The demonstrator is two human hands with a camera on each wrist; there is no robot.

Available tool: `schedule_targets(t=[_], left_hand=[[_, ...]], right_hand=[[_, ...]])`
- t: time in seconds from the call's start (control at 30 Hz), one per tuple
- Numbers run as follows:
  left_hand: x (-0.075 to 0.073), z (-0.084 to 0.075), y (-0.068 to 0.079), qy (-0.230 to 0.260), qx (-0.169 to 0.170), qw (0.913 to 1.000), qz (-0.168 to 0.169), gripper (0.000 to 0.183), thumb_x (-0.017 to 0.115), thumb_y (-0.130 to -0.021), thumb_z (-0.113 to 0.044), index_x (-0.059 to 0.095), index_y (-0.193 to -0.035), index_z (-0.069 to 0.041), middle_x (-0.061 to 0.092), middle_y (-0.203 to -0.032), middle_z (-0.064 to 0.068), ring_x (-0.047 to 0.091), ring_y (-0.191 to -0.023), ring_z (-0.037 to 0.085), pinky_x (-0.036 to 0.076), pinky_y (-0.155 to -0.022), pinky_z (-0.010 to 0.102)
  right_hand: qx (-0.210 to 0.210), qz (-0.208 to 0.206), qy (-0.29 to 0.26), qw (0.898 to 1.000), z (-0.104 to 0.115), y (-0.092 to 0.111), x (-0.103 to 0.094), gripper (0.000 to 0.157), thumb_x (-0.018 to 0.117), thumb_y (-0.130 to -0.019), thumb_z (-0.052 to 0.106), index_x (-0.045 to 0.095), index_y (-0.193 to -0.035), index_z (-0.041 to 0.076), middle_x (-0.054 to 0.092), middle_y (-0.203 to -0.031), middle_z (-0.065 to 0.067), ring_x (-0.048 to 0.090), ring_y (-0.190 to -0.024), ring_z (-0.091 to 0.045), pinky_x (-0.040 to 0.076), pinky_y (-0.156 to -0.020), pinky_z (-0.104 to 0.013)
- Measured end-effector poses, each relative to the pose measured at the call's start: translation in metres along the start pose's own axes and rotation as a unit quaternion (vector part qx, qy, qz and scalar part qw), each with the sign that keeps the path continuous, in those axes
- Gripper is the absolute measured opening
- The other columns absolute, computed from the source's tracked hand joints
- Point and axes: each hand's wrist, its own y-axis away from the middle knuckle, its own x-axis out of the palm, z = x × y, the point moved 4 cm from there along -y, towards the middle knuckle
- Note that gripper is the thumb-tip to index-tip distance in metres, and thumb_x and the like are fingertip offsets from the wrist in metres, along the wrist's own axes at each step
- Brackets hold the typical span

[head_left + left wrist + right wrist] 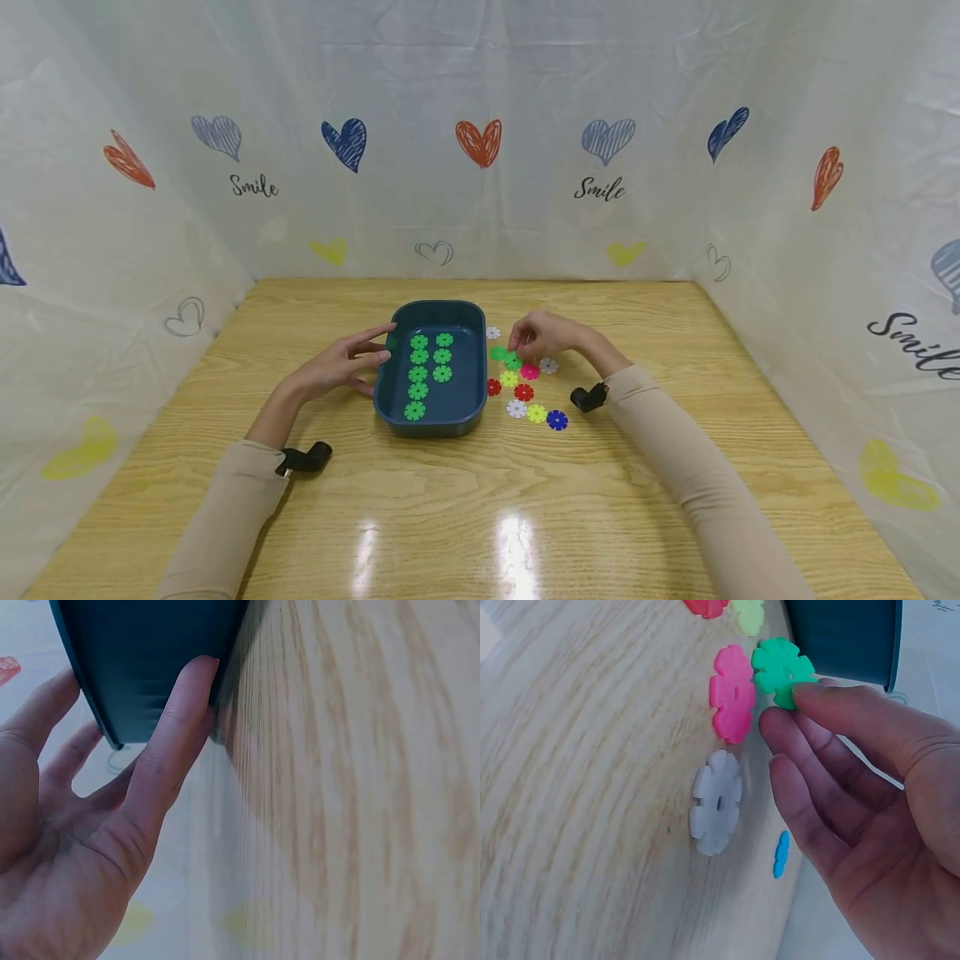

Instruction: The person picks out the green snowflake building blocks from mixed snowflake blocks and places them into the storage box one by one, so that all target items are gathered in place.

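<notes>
My left hand rests its fairly straight fingers against the left side of a dark blue tray. Seen from the left wrist, one finger lies on the tray's outer wall and others meet its rim. Inside the tray, green notched discs lie in two columns. To the right of the tray, my right hand pinches a green notched disc between thumb and fingertips, low over the table. Beside that disc are a pink disc and a white disc.
More discs lie right of the tray, among them a red disc, a yellow disc and a dark blue disc. A small bright blue piece shows near the right hand. White curtains printed with hearts surround the wooden table.
</notes>
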Motion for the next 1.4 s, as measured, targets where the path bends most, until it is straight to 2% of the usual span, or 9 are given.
schedule_targets(t=[0.27, 0.4, 0.67, 0.9, 1.1, 1.2, 1.3, 1.4], left_hand=[[0.000, 0.000, 0.000, -0.002, 0.001, 1.0000, 0.000, 0.063, 0.056, -0.100, -0.036, 0.026, -0.155, -0.032, 0.032, -0.155, 0.020, 0.050, -0.127, 0.041, 0.060, -0.077, 0.049], [0.001, -0.001, 0.001, -0.002, 0.001, 1.0000, -0.001, 0.063, 0.057, -0.100, -0.036, 0.026, -0.156, -0.031, 0.033, -0.154, 0.020, 0.052, -0.125, 0.040, 0.060, -0.077, 0.049], [0.002, -0.001, 0.001, -0.004, 0.006, 1.0000, 0.001, 0.064, 0.056, -0.101, -0.034, 0.025, -0.157, -0.028, 0.031, -0.155, 0.023, 0.052, -0.125, 0.041, 0.060, -0.077, 0.048], [0.001, -0.001, 0.001, -0.006, 0.004, 1.0000, 0.002, 0.063, 0.055, -0.101, -0.034, 0.025, -0.156, -0.030, 0.031, -0.156, 0.021, 0.050, -0.127, 0.042, 0.060, -0.077, 0.048], [0.000, 0.000, 0.000, -0.004, 0.000, 1.0000, -0.001, 0.062, 0.056, -0.100, -0.034, 0.027, -0.155, -0.033, 0.033, -0.155, 0.020, 0.053, -0.124, 0.039, 0.060, -0.077, 0.048], [0.000, 0.000, 0.000, -0.005, -0.001, 1.0000, -0.002, 0.062, 0.056, -0.100, -0.035, 0.027, -0.155, -0.034, 0.033, -0.155, 0.020, 0.053, -0.125, 0.039, 0.060, -0.077, 0.048], [0.000, 0.000, 0.000, -0.006, -0.001, 1.0000, -0.003, 0.063, 0.056, -0.100, -0.035, 0.027, -0.155, -0.033, 0.033, -0.155, 0.020, 0.052, -0.125, 0.040, 0.060, -0.076, 0.048], [0.000, 0.000, 0.000, -0.006, 0.000, 1.0000, -0.004, 0.063, 0.056, -0.100, -0.035, 0.026, -0.155, -0.033, 0.034, -0.154, 0.020, 0.052, -0.125, 0.040, 0.060, -0.076, 0.048]], right_hand=[[-0.021, -0.006, -0.003, 1.000, 0.006, 0.003, -0.008, 0.015, 0.062, -0.091, 0.001, 0.071, -0.102, 0.001, 0.071, -0.093, -0.011, 0.064, -0.084, -0.021, 0.056, -0.076, -0.032], [-0.016, -0.007, 0.004, 1.000, 0.009, 0.003, -0.010, 0.014, 0.063, -0.091, 0.002, 0.071, -0.103, 0.002, 0.071, -0.095, -0.010, 0.064, -0.086, -0.019, 0.056, -0.079, -0.035], [-0.016, -0.016, 0.003, 1.000, 0.010, 0.004, -0.017, 0.013, 0.066, -0.092, 0.006, 0.071, -0.103, 0.003, 0.072, -0.096, -0.009, 0.067, -0.088, -0.019, 0.057, -0.079, -0.029], [-0.016, -0.024, 0.000, 1.000, 0.012, 0.007, -0.025, 0.011, 0.065, -0.092, 0.005, 0.071, -0.102, 0.003, 0.072, -0.092, -0.010, 0.068, -0.086, -0.028, 0.059, -0.076, -0.039], [-0.019, -0.026, -0.008, 0.999, 0.021, 0.010, -0.033, 0.012, 0.064, -0.093, 0.005, 0.070, -0.103, 0.001, 0.071, -0.094, -0.011, 0.066, -0.089, -0.034, 0.057, -0.080, -0.047], [-0.028, -0.028, -0.005, 0.999, 0.026, 0.011, -0.036, 0.012, 0.064, -0.093, 0.006, 0.070, -0.103, 0.001, 0.071, -0.094, -0.011, 0.067, -0.088, -0.032, 0.057, -0.081, -0.049], [-0.039, -0.030, 0.004, 0.999, 0.033, 0.011, -0.039, 0.012, 0.065, -0.093, 0.007, 0.070, -0.103, 0.002, 0.072, -0.094, -0.011, 0.067, -0.087, -0.024, 0.058, -0.080, -0.045], [-0.041, -0.031, 0.006, 0.999, 0.041, 0.010, -0.041, 0.012, 0.065, -0.094, 0.008, 0.070, -0.104, 0.003, 0.072, -0.095, -0.010, 0.068, -0.087, -0.024, 0.057, -0.082, -0.048]])
